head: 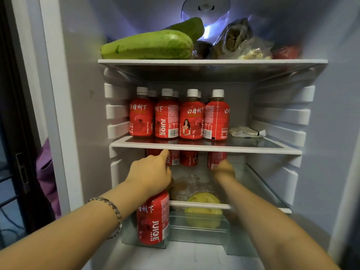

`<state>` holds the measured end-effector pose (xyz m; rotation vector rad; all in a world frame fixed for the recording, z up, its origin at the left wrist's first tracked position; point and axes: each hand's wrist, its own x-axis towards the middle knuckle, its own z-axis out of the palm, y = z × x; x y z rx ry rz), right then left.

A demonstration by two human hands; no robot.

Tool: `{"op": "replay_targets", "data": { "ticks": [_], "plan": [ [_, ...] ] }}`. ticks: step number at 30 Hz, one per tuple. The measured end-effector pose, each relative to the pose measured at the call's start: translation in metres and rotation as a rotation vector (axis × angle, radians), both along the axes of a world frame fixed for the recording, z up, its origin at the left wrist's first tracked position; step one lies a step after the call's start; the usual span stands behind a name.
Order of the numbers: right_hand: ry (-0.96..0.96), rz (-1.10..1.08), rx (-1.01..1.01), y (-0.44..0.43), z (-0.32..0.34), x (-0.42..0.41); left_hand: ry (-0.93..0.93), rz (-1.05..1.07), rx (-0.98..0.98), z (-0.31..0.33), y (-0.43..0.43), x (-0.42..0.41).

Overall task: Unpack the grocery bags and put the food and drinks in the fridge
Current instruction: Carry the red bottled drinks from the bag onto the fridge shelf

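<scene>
Left hand (pixel 151 172) grips the top of an upright red-labelled plastic juice bottle (pixel 153 217); the blurred right hand (pixel 224 170) has an unclear grip.

The juice bottles (pixel 166 117) wear glossy red plastic sleeves under matt white plastic caps (pixel 167 92). The shelves (pixel 204 148) are clear, shiny glass edged in smooth white plastic; the fridge walls (pixel 83 114) are smooth satin plastic. The green gourd (pixel 148 45) up top has smooth, waxy skin, and the bags (pixel 235 39) right of it are crinkled clear film. The bracelet (pixel 112 204) looks like polished metal. Far left, the purple cloth (pixel 46 172) is matt.
</scene>
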<state>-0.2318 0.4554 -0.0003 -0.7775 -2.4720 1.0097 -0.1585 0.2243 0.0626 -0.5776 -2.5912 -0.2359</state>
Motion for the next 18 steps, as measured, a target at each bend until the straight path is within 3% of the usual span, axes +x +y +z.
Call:
{"op": "replay_targets", "data": {
  "ticks": [2,4,6,8,11,15,18],
  "plan": [
    [-0.042,0.084,0.052,-0.008,0.001,0.002,-0.029,-0.007,0.069,0.000,0.002,0.002],
    [0.033,0.123,0.018,-0.023,0.008,0.015,-0.072,-0.014,0.190,0.001,0.006,0.004],
    [0.154,0.191,-0.208,-0.036,0.015,0.040,-0.142,-0.024,0.319,-0.001,0.012,0.006],
    [0.168,0.492,-0.430,-0.046,0.026,0.079,-0.234,-0.029,0.427,-0.003,0.020,0.004],
    [-0.120,0.908,-0.513,-0.055,0.037,0.125,-0.332,-0.029,0.574,-0.007,0.037,-0.001],
    [-0.123,0.756,-0.250,-0.062,0.029,0.130,-0.407,-0.022,0.763,-0.008,0.056,-0.005],
    [0.034,0.642,-0.321,-0.053,0.031,0.131,-0.531,-0.121,0.988,-0.002,0.065,-0.005]
  ]
}}
